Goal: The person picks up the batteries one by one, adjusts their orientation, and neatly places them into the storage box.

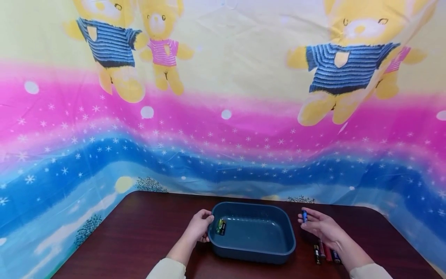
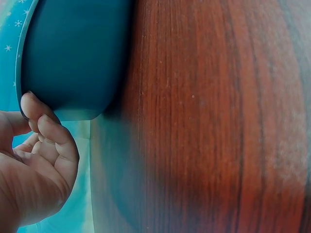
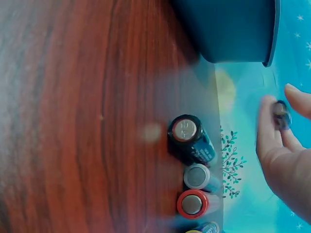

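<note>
A dark blue-grey plastic basin (image 1: 258,254) stands on the table, with green-and-black batteries (image 1: 220,227) lying at the left end of its floor. My left hand (image 1: 198,226) grips the basin's left rim between thumb and fingers; the left wrist view shows those fingers (image 2: 58,141) curled at the rim. To the right of the basin, my right hand (image 1: 324,228) pinches a blue battery (image 1: 304,216) above the table. Below that hand lies a row of several batteries (image 1: 322,251), partly hidden by the wrist in the head view.
The dark red-brown wooden table (image 1: 139,240) has rounded far corners. Behind it hangs a cloth (image 1: 223,151) printed with bears and snowflakes. In the right wrist view, a black battery (image 3: 192,138) heads the row, beside a silver-ended one (image 3: 198,177) and a red-ended one (image 3: 194,204).
</note>
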